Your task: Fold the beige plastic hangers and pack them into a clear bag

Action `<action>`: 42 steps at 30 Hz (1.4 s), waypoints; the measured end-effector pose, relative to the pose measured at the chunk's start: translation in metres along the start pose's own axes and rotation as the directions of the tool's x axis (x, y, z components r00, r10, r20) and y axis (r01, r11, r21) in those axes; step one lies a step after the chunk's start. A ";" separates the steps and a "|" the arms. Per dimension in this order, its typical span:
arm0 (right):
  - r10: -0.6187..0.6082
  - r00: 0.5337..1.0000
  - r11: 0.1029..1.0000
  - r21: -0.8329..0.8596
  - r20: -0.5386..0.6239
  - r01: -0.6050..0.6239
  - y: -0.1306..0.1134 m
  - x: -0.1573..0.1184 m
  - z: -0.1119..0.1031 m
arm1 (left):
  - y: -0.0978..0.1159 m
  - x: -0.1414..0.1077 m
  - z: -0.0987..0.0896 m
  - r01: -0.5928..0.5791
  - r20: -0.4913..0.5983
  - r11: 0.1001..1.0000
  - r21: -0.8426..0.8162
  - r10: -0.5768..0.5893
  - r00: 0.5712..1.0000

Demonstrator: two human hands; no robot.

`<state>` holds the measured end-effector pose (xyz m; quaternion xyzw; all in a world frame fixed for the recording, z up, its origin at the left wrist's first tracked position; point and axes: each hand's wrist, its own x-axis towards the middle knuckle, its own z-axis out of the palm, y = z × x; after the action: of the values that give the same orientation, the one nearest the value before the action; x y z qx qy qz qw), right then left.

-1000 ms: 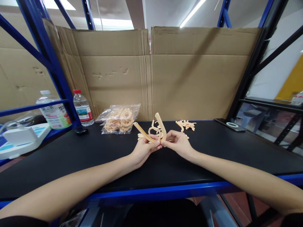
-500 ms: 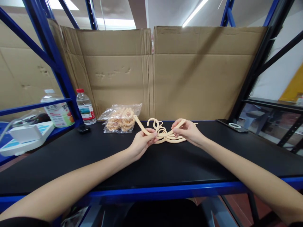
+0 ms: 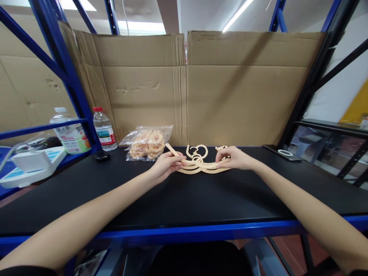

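My left hand (image 3: 169, 164) pinches the left arm of a cream plastic clothes hanger (image 3: 171, 149), whose flat end sticks up past my fingers. My right hand (image 3: 237, 158) is closed on the right side of the same hanger, its fingertips curled down over it. Beneath and behind lie more cream hangers (image 3: 192, 171) in an overlapping stack, hooks (image 3: 206, 151) pointing away from me. Both hands are low, at the stack. Which hanger parts lie under my right fingers is partly hidden.
A clear bag of cream parts (image 3: 148, 145) lies left of the stack. Farther left stand a water bottle (image 3: 105, 130), a black mouse-like object (image 3: 102, 156) and a larger bottle (image 3: 70, 134). Cardboard (image 3: 247, 92) walls the back. A phone-like slab (image 3: 293, 156) with a white ring lies right.
Both hands have moved down and slightly apart, lowering the held hanger from above the others onto the stack. The hooks behind have shifted.
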<state>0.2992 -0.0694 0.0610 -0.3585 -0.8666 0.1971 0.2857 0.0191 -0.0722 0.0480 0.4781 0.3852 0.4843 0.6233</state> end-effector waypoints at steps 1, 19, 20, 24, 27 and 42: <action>0.007 1.000 0.999 -0.046 0.011 -0.007 0.002 0.000 -0.003 | 0.003 0.003 -0.004 0.003 0.002 1.000 0.026 -0.003 1.000; 0.014 0.968 0.973 -0.226 0.249 0.044 0.019 -0.002 -0.007 | 0.024 0.014 -0.035 -0.662 0.651 0.128 0.739 0.119 0.750; 0.010 0.967 0.973 -0.225 0.256 0.049 0.019 -0.002 -0.007 | 0.022 0.014 -0.036 -0.671 0.663 0.088 0.737 0.104 0.742; -0.005 0.962 0.977 -0.204 0.273 0.063 0.021 -0.002 -0.005 | 0.017 0.016 -0.037 -0.680 0.678 0.011 0.733 0.064 0.732; 0.008 0.961 0.978 -0.201 0.277 0.050 0.025 -0.002 -0.003 | 0.015 0.016 -0.037 -0.681 0.679 0.012 0.732 0.067 0.731; 0.026 0.972 0.970 -0.241 0.233 0.032 0.031 -0.001 0.001 | 0.008 0.017 -0.038 -0.653 0.649 0.043 0.756 0.081 0.757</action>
<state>0.3147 -0.0494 0.0427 -0.3636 -0.9124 0.1302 0.1356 -0.0147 -0.0465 0.0456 0.9374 0.3061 0.1461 0.0795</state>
